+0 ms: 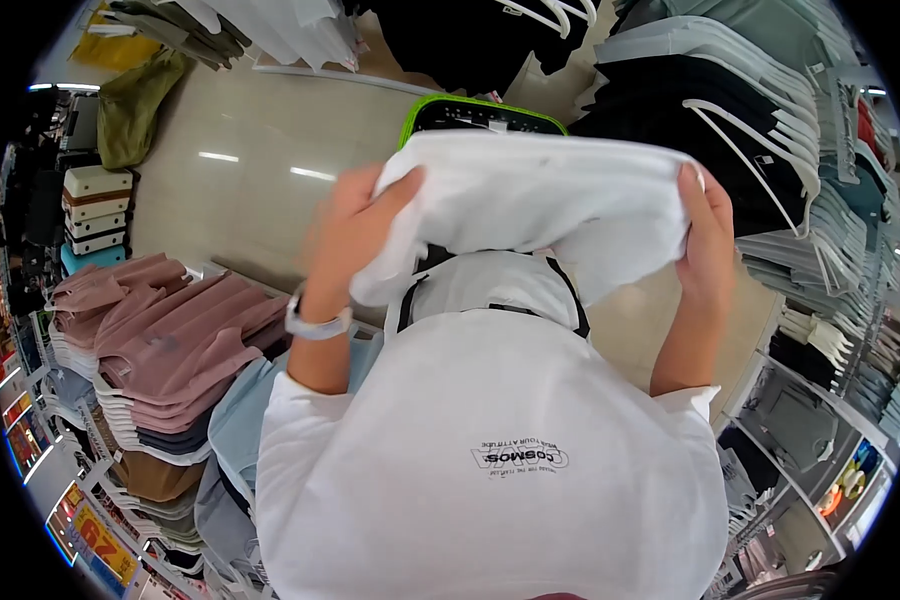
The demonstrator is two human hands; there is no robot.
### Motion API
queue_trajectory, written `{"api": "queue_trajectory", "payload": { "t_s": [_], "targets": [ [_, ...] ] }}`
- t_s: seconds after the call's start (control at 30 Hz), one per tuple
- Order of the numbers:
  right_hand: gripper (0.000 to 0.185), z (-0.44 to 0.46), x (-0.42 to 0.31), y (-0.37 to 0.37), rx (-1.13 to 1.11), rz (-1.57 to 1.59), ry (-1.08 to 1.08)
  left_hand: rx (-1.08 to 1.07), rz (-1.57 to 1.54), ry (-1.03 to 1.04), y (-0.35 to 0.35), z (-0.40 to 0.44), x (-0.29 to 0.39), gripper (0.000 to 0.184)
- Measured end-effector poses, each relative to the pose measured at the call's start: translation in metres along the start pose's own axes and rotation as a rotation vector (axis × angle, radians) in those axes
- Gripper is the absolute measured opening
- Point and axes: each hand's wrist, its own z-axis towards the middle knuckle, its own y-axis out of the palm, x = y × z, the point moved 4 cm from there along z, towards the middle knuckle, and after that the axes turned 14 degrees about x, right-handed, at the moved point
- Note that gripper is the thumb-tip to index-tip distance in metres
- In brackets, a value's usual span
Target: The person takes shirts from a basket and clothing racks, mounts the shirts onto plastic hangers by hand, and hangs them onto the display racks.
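A white folded garment (540,195), which looks like a T-shirt, is stretched between my two hands in front of my body. My left hand (360,225), slightly blurred, grips its left end with the thumb on top. Closed around the opposite end is my right hand (707,225). The cloth bends along a straight upper edge and sags toward the middle. Just beyond it, a black basket with a bright green rim (435,100) shows partly; the garment hides the rest. Below the cloth, a white rounded thing with black edges (500,285) sits against my front.
Racks of hanging clothes surround me: pink shirts (185,330) at left, black garments (660,130) on white hangers (760,165) at right, more black clothing (460,45) ahead. Stacked suitcases (97,210) stand at far left. Tiled floor (240,130) lies between the racks.
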Motion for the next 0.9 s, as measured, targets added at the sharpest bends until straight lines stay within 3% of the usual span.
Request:
{"api": "queue_trajectory", "payload": {
  "t_s": [0.03,0.1,0.2,0.23,0.27,0.3,0.33,0.43,0.5,0.53,0.7,0.8,0.9],
  "targets": [
    [0.031,0.007,0.002,0.0,-0.046,0.049,-0.023,0.019,-0.103,-0.06,0.019,0.003,-0.002,0.025],
    [0.033,0.003,0.003,0.018,-0.018,0.074,-0.017,0.004,-0.195,0.076,0.064,0.004,0.01,0.027],
    [0.035,0.002,0.023,0.024,-0.027,0.065,-0.004,-0.123,-0.222,0.086,0.129,-0.003,0.03,0.026],
    [0.037,0.006,0.035,0.017,-0.078,0.089,0.02,-0.098,-0.229,0.305,0.15,-0.006,0.031,0.028],
    [0.04,0.01,0.043,0.009,-0.128,0.112,0.045,-0.097,-0.13,0.378,0.161,-0.007,0.039,0.024],
    [0.044,0.012,0.04,0.007,-0.033,0.029,0.042,-0.097,-0.027,0.446,0.168,-0.01,0.046,0.02],
    [0.043,0.006,0.028,0.018,0.137,0.24,0.091,-0.072,-0.031,0.437,0.172,-0.01,0.048,0.02],
    [0.042,0.022,0.039,-0.01,0.1,0.127,0.04,-0.092,-0.014,0.496,0.189,-0.011,0.051,0.022],
    [0.042,0.03,0.037,-0.007,-0.207,-0.01,-0.034,-0.087,-0.055,0.466,0.196,-0.01,0.046,0.023],
    [0.042,0.036,0.04,-0.006,-0.219,-0.02,-0.025,-0.09,-0.091,0.449,0.198,-0.008,0.044,0.023],
    [0.024,0.081,0.075,0.0,0.034,0.017,0.072,0.026,-0.271,0.454,0.21,0.025,0.0,0.02],
    [0.018,0.119,0.135,-0.002,0.103,-0.174,0.069,-0.055,-0.267,0.246,0.224,0.05,-0.071,0.017],
    [0.02,0.145,0.202,0.003,0.146,-0.127,0.256,-0.029,-0.222,0.04,0.243,0.061,-0.173,0.016]
  ]
}}
